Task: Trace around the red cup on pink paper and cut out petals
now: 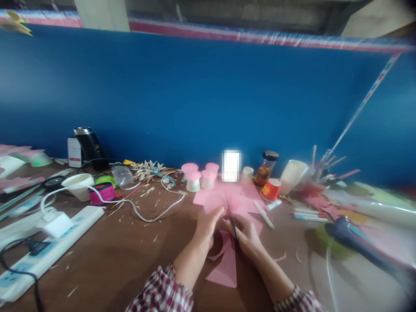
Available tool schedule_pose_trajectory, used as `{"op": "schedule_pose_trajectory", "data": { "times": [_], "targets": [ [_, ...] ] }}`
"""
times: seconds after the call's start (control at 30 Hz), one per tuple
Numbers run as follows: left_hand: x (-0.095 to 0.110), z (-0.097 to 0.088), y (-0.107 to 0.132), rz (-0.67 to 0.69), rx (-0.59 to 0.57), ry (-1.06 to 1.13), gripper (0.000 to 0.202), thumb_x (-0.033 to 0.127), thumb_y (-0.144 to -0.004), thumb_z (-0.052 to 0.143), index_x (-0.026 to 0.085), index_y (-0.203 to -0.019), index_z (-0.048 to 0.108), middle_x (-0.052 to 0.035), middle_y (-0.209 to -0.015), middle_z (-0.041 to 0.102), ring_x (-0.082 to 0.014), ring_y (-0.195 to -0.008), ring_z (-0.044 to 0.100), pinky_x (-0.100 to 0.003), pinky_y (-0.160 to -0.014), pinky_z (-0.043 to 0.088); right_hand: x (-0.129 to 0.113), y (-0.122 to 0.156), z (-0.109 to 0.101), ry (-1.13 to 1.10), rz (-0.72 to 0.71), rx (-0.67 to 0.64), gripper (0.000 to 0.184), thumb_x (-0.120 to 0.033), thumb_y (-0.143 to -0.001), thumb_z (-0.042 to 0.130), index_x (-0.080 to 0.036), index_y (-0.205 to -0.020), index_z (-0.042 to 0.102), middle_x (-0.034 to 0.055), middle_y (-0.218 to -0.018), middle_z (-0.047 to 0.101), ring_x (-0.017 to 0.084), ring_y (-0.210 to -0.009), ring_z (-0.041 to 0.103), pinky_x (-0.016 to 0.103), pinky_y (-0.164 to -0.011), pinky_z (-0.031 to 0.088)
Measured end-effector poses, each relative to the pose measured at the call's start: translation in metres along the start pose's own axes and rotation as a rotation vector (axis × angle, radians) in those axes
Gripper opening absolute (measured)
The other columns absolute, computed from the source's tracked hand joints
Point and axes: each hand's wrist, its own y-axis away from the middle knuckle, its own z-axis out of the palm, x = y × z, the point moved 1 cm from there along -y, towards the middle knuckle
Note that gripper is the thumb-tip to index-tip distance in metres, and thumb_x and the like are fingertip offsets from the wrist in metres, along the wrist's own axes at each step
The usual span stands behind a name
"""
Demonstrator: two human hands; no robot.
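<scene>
Plaid cuffs at near counter edge. Pink paper mid-counter between my hands, long axis toward me. Left hand fingers curled at its far end; grip unclear. Right hand fingers closed round dark thin tool, tip beside left hand.

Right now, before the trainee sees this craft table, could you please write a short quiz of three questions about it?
1. Multiple choice: which colour is the paper lying between the left hand and the right hand? A green, B pink, C white.
2. True or false: the right hand holds a thin dark tool.
3. Fill the gap: the white power strip lies on the person's ____ side of the table.

Key: 1 B. 2 true. 3 left.
</scene>
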Motion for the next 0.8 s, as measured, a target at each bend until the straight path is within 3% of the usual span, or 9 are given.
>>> {"op": "schedule_pose_trajectory", "data": {
  "times": [0.2, 0.47, 0.8],
  "targets": [
    [-0.005, -0.002, -0.009, 0.012, 0.032, -0.012, 0.032, 0.024, -0.051, 0.079, 0.008, -0.073, 0.063, -0.0054, -0.059, 0.063, -0.0154, -0.052, 0.06, -0.025, -0.048, 0.047, 0.006, 0.001, 0.001, -0.082, 0.044, -0.008, 0.033, -0.04, -0.076, 0.065, -0.014, -0.097, 0.066, -0.0017, -0.059, 0.057, 0.01, -0.048, 0.048, 0.02, -0.045, 0.038],
    [-0.003, -0.002, -0.008, 0.024, -0.028, 0.027, 0.034, 0.024, -0.05, 0.079, 0.007, -0.077, 0.065, -0.0117, -0.067, 0.068, -0.0219, -0.063, 0.066, -0.028, -0.051, 0.049, 0.007, 0.002, 0.0, -0.122, 0.095, -0.01, 0.035, -0.04, -0.073, 0.068, -0.014, -0.097, 0.065, -0.0039, -0.054, 0.052, 0.009, -0.045, 0.043, 0.019, -0.04, 0.033],
    [0.001, 0.0, -0.005, 0.013, 0.007, 0.001, 0.025, 0.02, -0.051, 0.077, 0.009, -0.071, 0.065, -0.0032, -0.052, 0.061, -0.0154, -0.05, 0.059, -0.024, -0.045, 0.046, 0.014, 0.0, 0.0, -0.073, 0.07, -0.006, 0.035, -0.04, -0.076, 0.065, -0.013, -0.098, 0.065, -0.0024, -0.056, 0.053, 0.009, -0.047, 0.043, 0.019, -0.042, 0.032]
  ]
}}
